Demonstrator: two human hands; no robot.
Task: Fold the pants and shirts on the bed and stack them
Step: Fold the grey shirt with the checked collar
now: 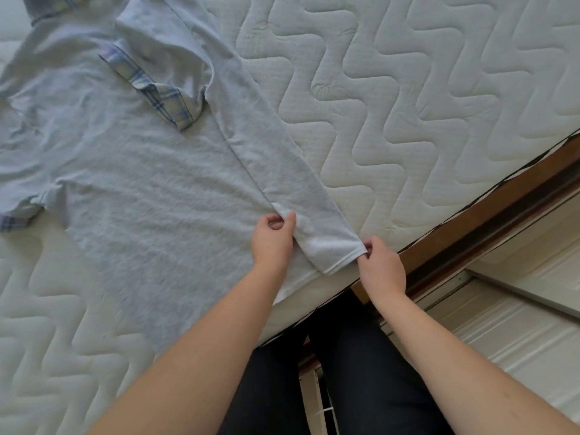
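Note:
A light grey shirt point(131, 171) with plaid trim at its collar and sleeve cuff lies spread on the quilted white mattress point(423, 98). One long side strip of the shirt is folded inward over the body, running from the collar down to the hem. My left hand point(273, 240) pinches the inner edge of that folded strip near the hem. My right hand point(381, 262) pinches the hem corner at the strip's outer fold, close to the mattress edge.
The wooden bed frame point(489, 208) runs diagonally along the mattress edge at right. My legs in dark trousers point(354, 372) stand against the bed. A plaid garment piece point(47, 7) shows at the top left corner. White floor boards lie at lower right.

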